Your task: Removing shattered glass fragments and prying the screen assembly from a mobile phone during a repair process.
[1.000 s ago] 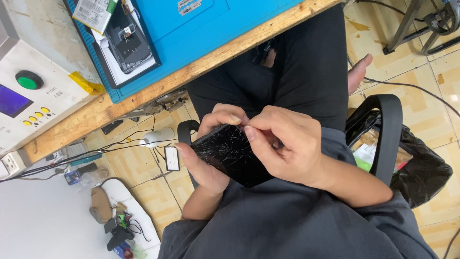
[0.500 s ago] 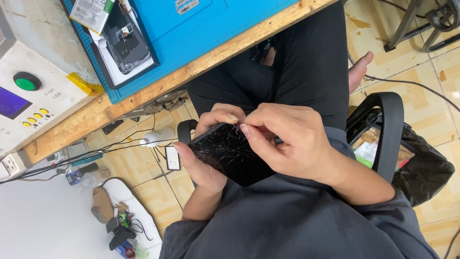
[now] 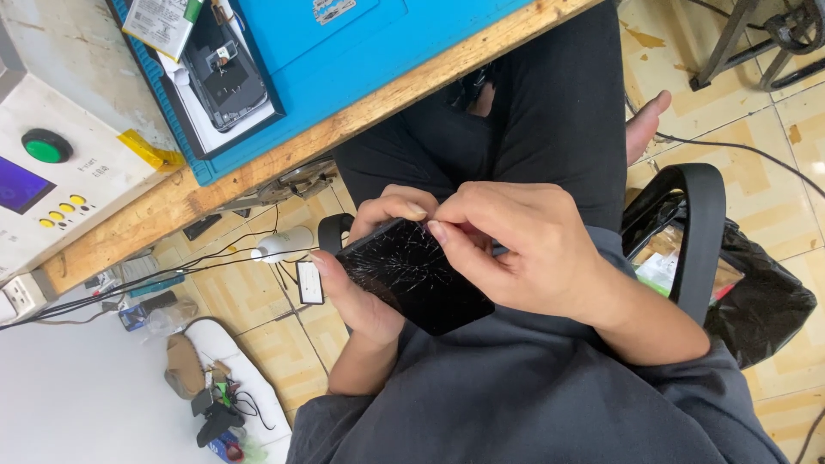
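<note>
Cracked black phone [image 3: 412,277] over lap, left hand [image 3: 361,283] cupping it from 9 o'clock; right hand [image 3: 516,249] fingertips pinched at top edge, 1 o'clock. Black tray [image 3: 193,129] at 11 o'clock holds opened phone [image 3: 225,82].

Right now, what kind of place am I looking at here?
Most likely a phone repair workbench. The left hand holds a cracked phone while the right hand picks at its edge. On the blue mat lies an opened phone, beside a white machine.
</note>
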